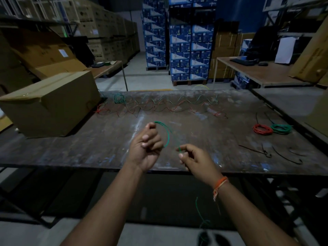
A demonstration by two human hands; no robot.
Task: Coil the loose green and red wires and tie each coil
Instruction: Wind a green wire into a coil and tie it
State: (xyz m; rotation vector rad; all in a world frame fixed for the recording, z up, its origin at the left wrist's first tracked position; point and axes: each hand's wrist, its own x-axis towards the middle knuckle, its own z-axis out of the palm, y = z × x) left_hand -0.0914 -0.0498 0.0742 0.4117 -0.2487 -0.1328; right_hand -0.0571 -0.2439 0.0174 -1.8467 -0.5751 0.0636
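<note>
1. Now our left hand [148, 144] grips one green wire [166, 134] end, right hand [192, 159] pinches it lower
2. Between them it arcs above the bench [106, 144], curving upward from the right hand's pinch

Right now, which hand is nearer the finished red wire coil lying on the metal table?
Right. The right hand is left of the red wire coil; the left hand is farther left.

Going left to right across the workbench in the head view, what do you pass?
cardboard box → left hand → green wire → right hand → red coil → green coil
</note>
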